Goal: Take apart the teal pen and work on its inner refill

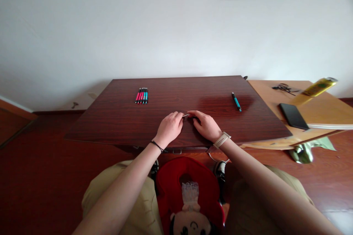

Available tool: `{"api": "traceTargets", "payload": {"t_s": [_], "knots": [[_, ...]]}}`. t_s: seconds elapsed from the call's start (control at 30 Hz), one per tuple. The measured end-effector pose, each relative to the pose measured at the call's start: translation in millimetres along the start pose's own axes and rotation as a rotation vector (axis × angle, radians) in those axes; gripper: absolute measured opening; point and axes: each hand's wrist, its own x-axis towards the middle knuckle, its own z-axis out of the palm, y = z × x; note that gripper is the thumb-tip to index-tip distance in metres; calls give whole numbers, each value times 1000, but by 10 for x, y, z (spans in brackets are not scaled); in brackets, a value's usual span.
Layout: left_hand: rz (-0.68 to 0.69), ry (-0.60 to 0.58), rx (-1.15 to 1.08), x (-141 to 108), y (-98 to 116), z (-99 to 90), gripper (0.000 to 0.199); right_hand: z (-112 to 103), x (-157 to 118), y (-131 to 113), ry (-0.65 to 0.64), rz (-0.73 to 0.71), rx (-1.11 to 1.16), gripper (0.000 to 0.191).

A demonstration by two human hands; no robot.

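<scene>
Over the near middle of the dark brown table (176, 132), my left hand (171, 126) is closed on one end of a thin pale rod (185, 115), perhaps a pen refill. The rod's other end meets the fingertips of my right hand (205, 125), whose fingers are curled round it; a dark patch shows by that thumb, too small to name. To the left lies a neat row of pink and blue pens (141, 96) side by side. A single blue-and-black pen (236, 101) rests on the right part of the tabletop.
A lighter wooden table (328, 110) adjoins on the right, bearing a black phone (293, 116), a yellow can (320, 86) and a dark cable (284, 88). Between my knees is a red seat (190, 167) with a doll (190, 220). The white wall (165, 25) stands behind.
</scene>
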Motion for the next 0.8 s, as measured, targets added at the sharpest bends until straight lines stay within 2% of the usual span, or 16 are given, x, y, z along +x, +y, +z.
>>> {"api": "traceTargets", "payload": {"t_s": [0.8], "knots": [[5,7,1,1,11,-6,21,-4,-8,4,13,-12,11,44]]}}
